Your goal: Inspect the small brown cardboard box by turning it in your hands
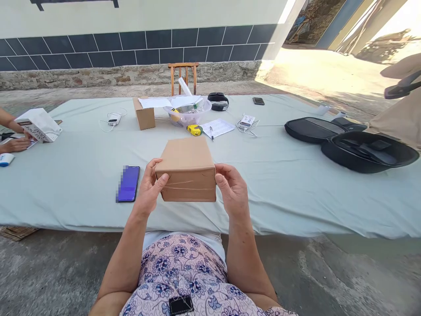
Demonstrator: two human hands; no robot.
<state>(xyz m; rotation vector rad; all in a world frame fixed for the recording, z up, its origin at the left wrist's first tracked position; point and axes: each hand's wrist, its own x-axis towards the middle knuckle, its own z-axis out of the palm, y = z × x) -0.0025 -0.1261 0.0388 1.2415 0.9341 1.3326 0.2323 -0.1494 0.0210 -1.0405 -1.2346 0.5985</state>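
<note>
A plain brown cardboard box (187, 169), taped shut across its near face, sits between both my hands above the near edge of the cloth-covered table (82, 184). My left hand (149, 188) grips its left side, thumb on the front face. My right hand (232, 188) grips its right side, fingers curled round the corner. A phone (128, 183) with a lit purple screen lies just left of my left hand.
Farther back lie a second small brown box (144, 114), a clear bowl (188, 113), a yellow tape measure (194, 130), papers with a pen (217, 128) and power banks. Open black cases (348, 140) lie at the right. Another person's hands (15, 142) hold a white bag at the left edge.
</note>
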